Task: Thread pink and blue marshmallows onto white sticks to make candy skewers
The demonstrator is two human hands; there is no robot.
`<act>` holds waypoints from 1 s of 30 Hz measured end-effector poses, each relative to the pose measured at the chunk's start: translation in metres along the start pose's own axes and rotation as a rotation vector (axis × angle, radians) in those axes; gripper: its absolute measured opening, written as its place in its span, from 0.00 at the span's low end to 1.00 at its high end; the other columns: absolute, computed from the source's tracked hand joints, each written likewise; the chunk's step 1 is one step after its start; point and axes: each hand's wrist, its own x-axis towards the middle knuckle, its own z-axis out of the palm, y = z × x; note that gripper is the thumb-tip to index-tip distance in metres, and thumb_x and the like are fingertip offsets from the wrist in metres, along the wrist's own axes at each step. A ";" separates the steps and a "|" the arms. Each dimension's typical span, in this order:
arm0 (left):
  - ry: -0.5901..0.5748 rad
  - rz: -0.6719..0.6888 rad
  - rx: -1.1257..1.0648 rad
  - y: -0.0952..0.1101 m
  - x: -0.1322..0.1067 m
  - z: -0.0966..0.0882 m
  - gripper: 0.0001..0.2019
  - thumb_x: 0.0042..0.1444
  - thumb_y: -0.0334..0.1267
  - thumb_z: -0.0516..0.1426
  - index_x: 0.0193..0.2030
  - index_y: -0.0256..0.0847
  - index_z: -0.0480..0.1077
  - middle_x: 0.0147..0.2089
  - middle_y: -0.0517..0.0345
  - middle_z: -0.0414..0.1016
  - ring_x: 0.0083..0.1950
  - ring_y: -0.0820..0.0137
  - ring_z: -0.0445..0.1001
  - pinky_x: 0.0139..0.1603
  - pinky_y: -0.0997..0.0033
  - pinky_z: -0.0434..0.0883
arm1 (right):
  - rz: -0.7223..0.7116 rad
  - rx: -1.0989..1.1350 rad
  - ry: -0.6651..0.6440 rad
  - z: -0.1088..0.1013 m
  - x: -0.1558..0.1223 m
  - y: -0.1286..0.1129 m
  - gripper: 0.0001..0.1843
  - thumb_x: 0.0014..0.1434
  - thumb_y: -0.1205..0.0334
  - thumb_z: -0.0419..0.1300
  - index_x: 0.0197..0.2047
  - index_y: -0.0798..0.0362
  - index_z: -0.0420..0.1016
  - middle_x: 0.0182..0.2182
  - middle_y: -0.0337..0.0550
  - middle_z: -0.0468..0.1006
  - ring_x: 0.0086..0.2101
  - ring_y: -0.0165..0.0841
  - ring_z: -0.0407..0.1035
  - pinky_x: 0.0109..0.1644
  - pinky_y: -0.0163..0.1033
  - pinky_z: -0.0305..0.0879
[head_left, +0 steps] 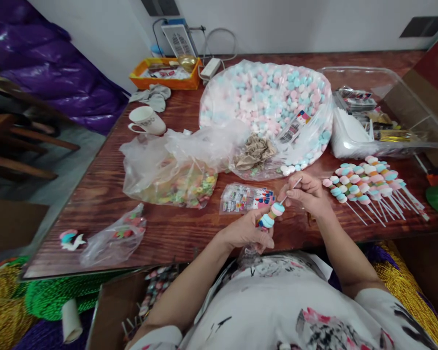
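My left hand is curled round a marshmallow stack above the front edge of the table; my right hand is pinched nearly closed on the thin white stick at the stack's upper end. Loaded skewers lie to my right; printed wrappers lie just beyond my left hand; a big bag of marshmallows sits farther back.
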 end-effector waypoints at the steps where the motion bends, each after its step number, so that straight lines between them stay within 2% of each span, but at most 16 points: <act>1: -0.019 -0.011 0.000 -0.001 0.000 0.000 0.39 0.35 0.33 0.71 0.55 0.41 0.60 0.21 0.70 0.70 0.16 0.75 0.68 0.15 0.82 0.63 | -0.003 -0.012 -0.022 0.001 0.000 -0.001 0.11 0.55 0.57 0.65 0.34 0.52 0.68 0.28 0.40 0.80 0.24 0.29 0.72 0.29 0.35 0.70; 4: -0.040 -0.037 0.003 -0.006 0.002 0.000 0.36 0.34 0.33 0.71 0.51 0.41 0.61 0.21 0.71 0.70 0.16 0.75 0.68 0.15 0.80 0.65 | -0.023 -0.064 -0.111 0.005 -0.001 -0.005 0.08 0.56 0.59 0.65 0.35 0.52 0.72 0.31 0.42 0.80 0.28 0.31 0.74 0.32 0.38 0.73; 6: -0.038 -0.029 -0.006 -0.008 0.004 0.001 0.35 0.34 0.34 0.71 0.49 0.41 0.61 0.21 0.70 0.70 0.16 0.75 0.68 0.15 0.80 0.64 | -0.017 -0.086 -0.125 0.008 0.000 -0.008 0.07 0.55 0.59 0.66 0.34 0.52 0.73 0.30 0.41 0.79 0.27 0.31 0.74 0.31 0.37 0.72; 8: -0.029 0.001 -0.025 -0.008 0.005 0.001 0.35 0.35 0.34 0.71 0.51 0.42 0.60 0.22 0.71 0.70 0.16 0.75 0.68 0.14 0.82 0.62 | 0.011 -0.091 -0.057 0.010 0.001 -0.008 0.09 0.54 0.59 0.67 0.32 0.53 0.72 0.26 0.38 0.78 0.24 0.29 0.72 0.27 0.34 0.70; 11: 0.037 0.051 -0.026 -0.004 0.006 0.003 0.40 0.37 0.32 0.70 0.57 0.43 0.57 0.24 0.71 0.70 0.18 0.76 0.69 0.18 0.81 0.64 | 0.034 -0.082 0.141 0.011 0.003 -0.003 0.13 0.50 0.57 0.69 0.28 0.52 0.69 0.19 0.33 0.74 0.17 0.25 0.65 0.19 0.30 0.61; 15: 0.176 0.103 0.071 0.000 0.008 0.006 0.48 0.37 0.31 0.71 0.64 0.42 0.52 0.24 0.72 0.68 0.21 0.79 0.67 0.22 0.80 0.66 | 0.008 -0.106 0.335 0.015 0.001 0.005 0.16 0.46 0.58 0.71 0.26 0.52 0.66 0.17 0.29 0.69 0.15 0.22 0.60 0.18 0.28 0.55; 20: 0.247 0.139 0.225 -0.002 0.012 0.007 0.49 0.37 0.35 0.72 0.65 0.41 0.53 0.27 0.69 0.67 0.23 0.78 0.66 0.22 0.80 0.66 | -0.007 -0.143 0.372 0.030 -0.007 0.012 0.16 0.47 0.60 0.71 0.25 0.52 0.66 0.18 0.29 0.67 0.17 0.21 0.59 0.21 0.29 0.56; 24: 0.186 0.129 0.189 0.001 0.010 0.007 0.51 0.39 0.36 0.71 0.68 0.43 0.48 0.27 0.69 0.68 0.24 0.77 0.68 0.24 0.79 0.66 | -0.014 -0.148 0.415 0.032 -0.011 0.017 0.15 0.48 0.59 0.69 0.25 0.52 0.66 0.18 0.29 0.67 0.17 0.21 0.58 0.21 0.29 0.55; 26: 0.185 0.137 0.173 0.004 0.006 0.008 0.55 0.37 0.35 0.71 0.69 0.45 0.45 0.32 0.65 0.70 0.29 0.74 0.72 0.30 0.76 0.69 | -0.024 -0.097 0.477 0.028 -0.012 0.018 0.13 0.50 0.59 0.68 0.27 0.51 0.66 0.17 0.29 0.67 0.16 0.22 0.57 0.19 0.29 0.53; 28: 0.265 0.163 0.241 0.005 0.000 0.008 0.58 0.32 0.34 0.73 0.69 0.47 0.47 0.41 0.58 0.72 0.38 0.70 0.74 0.38 0.72 0.71 | -0.042 -0.032 0.533 0.023 -0.012 0.019 0.13 0.51 0.59 0.67 0.28 0.51 0.65 0.17 0.29 0.69 0.17 0.23 0.59 0.19 0.29 0.52; 30: 0.357 0.178 0.353 0.004 -0.006 0.008 0.56 0.29 0.35 0.74 0.67 0.46 0.53 0.47 0.55 0.72 0.42 0.68 0.73 0.41 0.72 0.70 | -0.048 0.018 0.542 0.020 -0.013 0.020 0.12 0.52 0.60 0.67 0.29 0.50 0.65 0.19 0.31 0.72 0.17 0.24 0.61 0.20 0.29 0.53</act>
